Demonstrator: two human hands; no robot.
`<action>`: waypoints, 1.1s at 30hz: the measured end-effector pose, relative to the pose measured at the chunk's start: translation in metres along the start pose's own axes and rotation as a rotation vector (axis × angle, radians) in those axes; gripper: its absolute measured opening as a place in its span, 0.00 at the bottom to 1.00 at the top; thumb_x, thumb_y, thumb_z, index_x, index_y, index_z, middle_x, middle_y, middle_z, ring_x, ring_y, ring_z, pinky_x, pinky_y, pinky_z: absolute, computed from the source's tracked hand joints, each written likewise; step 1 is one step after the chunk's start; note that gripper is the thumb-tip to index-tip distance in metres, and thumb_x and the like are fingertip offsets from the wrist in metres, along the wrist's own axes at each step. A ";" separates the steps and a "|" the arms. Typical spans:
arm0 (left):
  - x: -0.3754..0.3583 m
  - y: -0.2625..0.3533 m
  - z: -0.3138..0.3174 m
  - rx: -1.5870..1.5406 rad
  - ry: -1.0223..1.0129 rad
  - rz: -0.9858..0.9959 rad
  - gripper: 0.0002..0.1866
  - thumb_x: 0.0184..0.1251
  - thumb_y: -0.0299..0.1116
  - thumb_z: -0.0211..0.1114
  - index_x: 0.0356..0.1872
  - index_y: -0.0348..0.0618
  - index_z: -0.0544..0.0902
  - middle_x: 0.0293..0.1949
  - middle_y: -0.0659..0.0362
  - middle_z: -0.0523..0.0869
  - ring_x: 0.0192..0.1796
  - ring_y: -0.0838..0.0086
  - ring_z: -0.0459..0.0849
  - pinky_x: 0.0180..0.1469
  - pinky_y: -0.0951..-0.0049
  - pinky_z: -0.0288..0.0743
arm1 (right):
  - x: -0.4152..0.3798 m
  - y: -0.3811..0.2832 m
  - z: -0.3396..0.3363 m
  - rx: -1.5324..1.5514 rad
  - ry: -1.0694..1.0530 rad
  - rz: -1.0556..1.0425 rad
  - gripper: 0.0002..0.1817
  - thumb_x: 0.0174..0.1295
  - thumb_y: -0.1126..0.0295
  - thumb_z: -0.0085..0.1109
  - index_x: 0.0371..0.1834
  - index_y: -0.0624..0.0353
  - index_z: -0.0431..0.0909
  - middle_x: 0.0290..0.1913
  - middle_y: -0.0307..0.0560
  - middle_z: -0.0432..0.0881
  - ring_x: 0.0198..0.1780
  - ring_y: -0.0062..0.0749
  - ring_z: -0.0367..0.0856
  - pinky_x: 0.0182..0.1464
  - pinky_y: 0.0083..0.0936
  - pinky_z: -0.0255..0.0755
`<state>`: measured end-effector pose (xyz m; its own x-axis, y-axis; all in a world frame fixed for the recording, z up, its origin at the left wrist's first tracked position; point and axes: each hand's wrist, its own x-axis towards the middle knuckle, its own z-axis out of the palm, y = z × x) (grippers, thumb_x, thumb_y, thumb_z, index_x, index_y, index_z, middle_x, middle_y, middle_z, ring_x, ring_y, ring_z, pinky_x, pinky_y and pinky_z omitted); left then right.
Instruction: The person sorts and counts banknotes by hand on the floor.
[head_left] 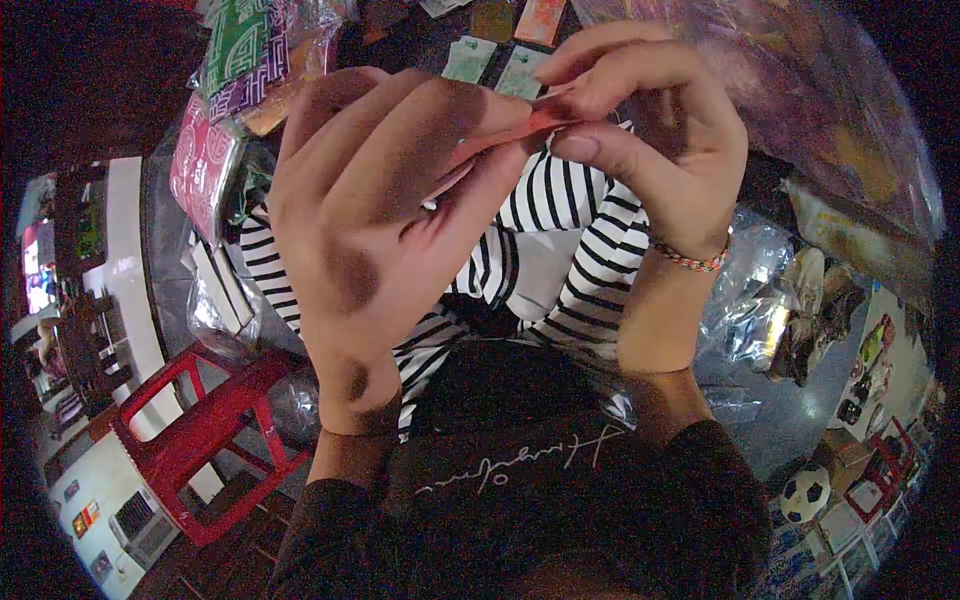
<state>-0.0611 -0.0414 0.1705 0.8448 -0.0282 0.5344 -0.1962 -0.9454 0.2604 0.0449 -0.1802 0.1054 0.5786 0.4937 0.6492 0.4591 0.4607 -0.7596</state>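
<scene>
Both my hands are raised close to the camera. My left hand (pixel 390 230) and my right hand (pixel 650 140) pinch the same thin red strip (pixel 500 135), which looks like paper or plastic film. The right thumb and forefinger grip its right end; the left fingers hold the rest from behind. A braided bracelet (pixel 690 262) circles my right wrist. Below the hands lies a black-and-white striped garment (pixel 590 260) in a clear bag, partly hidden by the hands.
A red plastic stool (pixel 200 430) stands at lower left. Packaged goods in pink and green wrappers (pixel 230 100) pile at upper left. Clear plastic bags (pixel 770 290) lie at right, shoes beyond them, and a football (pixel 805 493) at lower right.
</scene>
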 end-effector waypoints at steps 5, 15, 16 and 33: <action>-0.006 -0.001 0.006 -0.106 0.037 -0.081 0.11 0.42 0.20 0.71 0.31 0.38 0.82 0.31 0.59 0.84 0.41 0.73 0.80 0.42 0.76 0.78 | -0.001 0.007 0.000 0.050 -0.025 -0.005 0.14 0.44 0.80 0.65 0.33 0.64 0.71 0.41 0.58 0.76 0.40 0.32 0.76 0.45 0.24 0.71; -0.008 0.004 0.005 -0.247 0.097 -0.236 0.13 0.43 0.16 0.69 0.34 0.34 0.81 0.32 0.57 0.83 0.38 0.73 0.82 0.41 0.76 0.80 | -0.001 0.016 -0.001 0.079 -0.003 -0.049 0.14 0.44 0.83 0.64 0.33 0.63 0.71 0.40 0.57 0.76 0.42 0.34 0.76 0.46 0.24 0.71; -0.009 0.004 0.005 -0.247 0.097 -0.236 0.13 0.43 0.16 0.69 0.34 0.34 0.81 0.32 0.57 0.83 0.38 0.73 0.82 0.41 0.76 0.80 | -0.001 0.016 -0.001 0.068 -0.004 -0.039 0.14 0.44 0.83 0.64 0.33 0.63 0.71 0.39 0.57 0.76 0.42 0.34 0.76 0.46 0.24 0.71; -0.004 0.004 0.004 -0.137 0.063 -0.017 0.12 0.36 0.20 0.72 0.27 0.38 0.82 0.27 0.58 0.82 0.31 0.73 0.79 0.36 0.75 0.72 | -0.003 0.046 0.006 0.532 -0.033 -0.161 0.14 0.42 0.79 0.67 0.27 0.55 0.70 0.35 0.47 0.77 0.36 0.31 0.71 0.39 0.27 0.69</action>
<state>-0.0633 -0.0465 0.1668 0.8168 0.0122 0.5769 -0.2516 -0.8922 0.3751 0.0607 -0.1559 0.0689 0.5042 0.4047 0.7629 0.1313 0.8372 -0.5309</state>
